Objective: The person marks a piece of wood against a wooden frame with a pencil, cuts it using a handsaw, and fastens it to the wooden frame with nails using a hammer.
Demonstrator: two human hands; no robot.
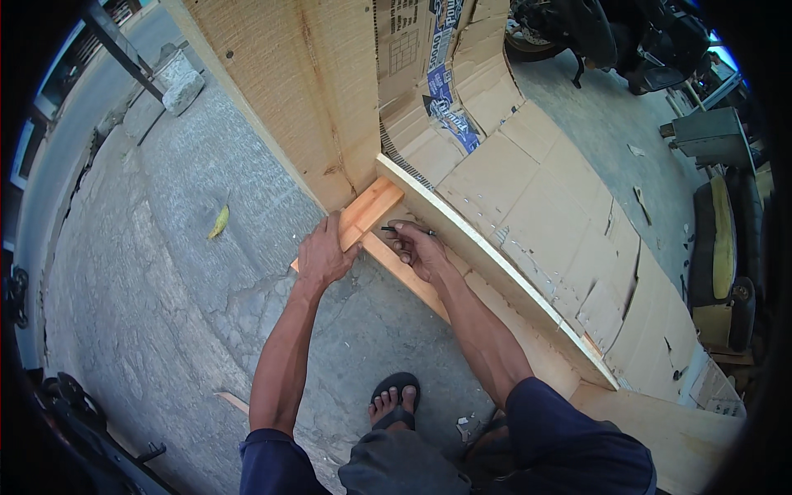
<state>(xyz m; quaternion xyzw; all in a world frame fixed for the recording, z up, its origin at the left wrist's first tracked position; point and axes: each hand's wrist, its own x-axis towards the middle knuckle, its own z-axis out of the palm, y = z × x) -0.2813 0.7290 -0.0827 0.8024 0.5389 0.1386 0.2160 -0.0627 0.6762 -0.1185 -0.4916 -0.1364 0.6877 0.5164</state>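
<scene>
My left hand (323,254) is closed round the lower end of a short reddish wooden block (371,211). The block's far end lies in the corner between a tall plywood panel (309,99) and a long, low side board (503,268). To the right of the block, my right hand (419,250) pinches a thin dark pencil-like stick (388,228), its tip pointing toward the block. A wooden strip (406,276) runs from beneath the block toward the lower right, under my right forearm. Whether the stick touches the wood I cannot tell.
Flattened cardboard (536,190) covers the ground beyond the side board. A motorcycle (610,41) stands at the upper right. Rough concrete (165,280) with a yellow leaf (219,223) spreads to the left. My sandalled foot (394,400) is just below the work.
</scene>
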